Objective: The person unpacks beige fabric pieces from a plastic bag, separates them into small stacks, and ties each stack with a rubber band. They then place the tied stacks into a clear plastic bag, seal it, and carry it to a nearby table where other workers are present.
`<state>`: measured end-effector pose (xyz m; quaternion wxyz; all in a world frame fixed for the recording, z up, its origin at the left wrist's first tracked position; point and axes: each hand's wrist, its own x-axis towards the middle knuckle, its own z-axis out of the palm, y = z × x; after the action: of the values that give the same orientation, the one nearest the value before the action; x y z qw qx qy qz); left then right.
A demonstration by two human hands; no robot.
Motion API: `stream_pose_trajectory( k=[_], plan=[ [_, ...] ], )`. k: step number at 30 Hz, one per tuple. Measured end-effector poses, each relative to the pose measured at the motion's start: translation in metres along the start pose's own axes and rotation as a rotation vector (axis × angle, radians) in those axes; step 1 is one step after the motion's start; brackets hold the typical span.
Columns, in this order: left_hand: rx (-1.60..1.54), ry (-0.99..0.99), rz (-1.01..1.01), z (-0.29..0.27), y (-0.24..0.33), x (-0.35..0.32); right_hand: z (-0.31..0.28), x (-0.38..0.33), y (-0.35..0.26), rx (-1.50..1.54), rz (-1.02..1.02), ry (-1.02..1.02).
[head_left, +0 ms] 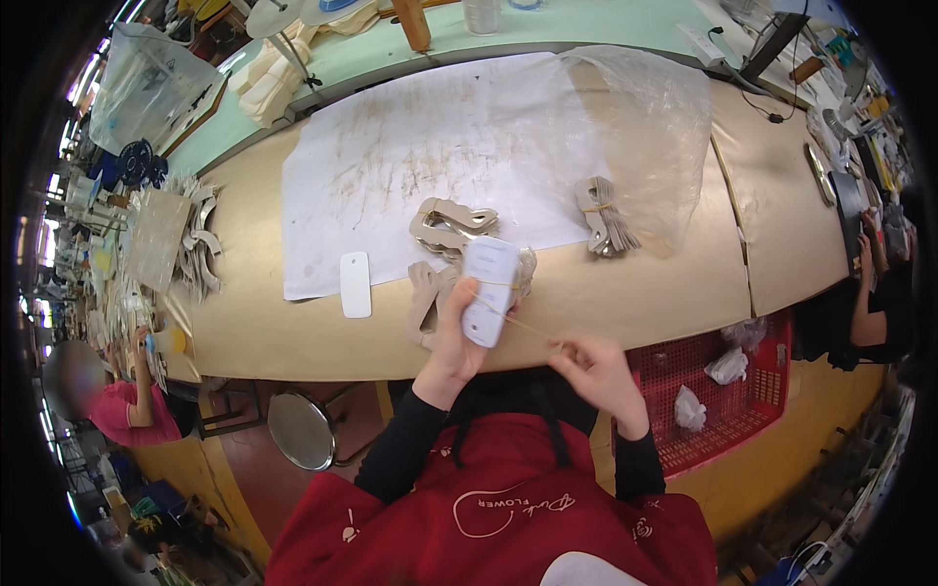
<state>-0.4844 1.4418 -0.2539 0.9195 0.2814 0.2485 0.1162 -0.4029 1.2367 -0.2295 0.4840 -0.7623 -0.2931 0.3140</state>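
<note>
My left hand (453,340) is closed around a stack of beige cut pieces (427,293) with a white rounded card (490,269) lying on top. A thin rubber band (531,329) crosses the card and stretches out to the right. Its far end is pinched between the thumb and fingers of my right hand (598,375), off to the right of the stack. Just beyond the stack lies another bundle of beige cut pieces (445,223). A second white card (356,285) rests on the table to the left.
A banded beige bundle (606,217) lies on the right, near a clear plastic sheet (645,127). White paper (381,146) covers part of the tan table (264,342). Below its right edge is a red crate (674,439); a round stool (301,430) stands lower left. People work at both sides.
</note>
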Motion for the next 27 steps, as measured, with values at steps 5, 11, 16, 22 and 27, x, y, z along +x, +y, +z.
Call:
stream_pose_trajectory(
  k=[5,11,16,22,27],
  plan=[
    [-0.46,-0.147,-0.13,-0.018,-0.01,0.002,0.002,0.026,0.044,0.25,-0.143,0.953],
    [-0.016,0.065,0.032,0.024,-0.043,0.003,0.054,0.073,0.031,0.826,-0.038,0.767],
    [0.441,0.132,0.475,0.028,-0.039,0.054,0.087,0.148,0.025,0.789,0.083,0.815],
    [0.859,0.091,0.427,0.023,-0.049,0.075,0.066,0.152,0.041,0.576,-0.029,0.609],
    [1.462,-0.146,0.682,0.041,-0.027,0.089,0.067,0.153,0.047,0.28,-0.42,0.578]
  ],
)
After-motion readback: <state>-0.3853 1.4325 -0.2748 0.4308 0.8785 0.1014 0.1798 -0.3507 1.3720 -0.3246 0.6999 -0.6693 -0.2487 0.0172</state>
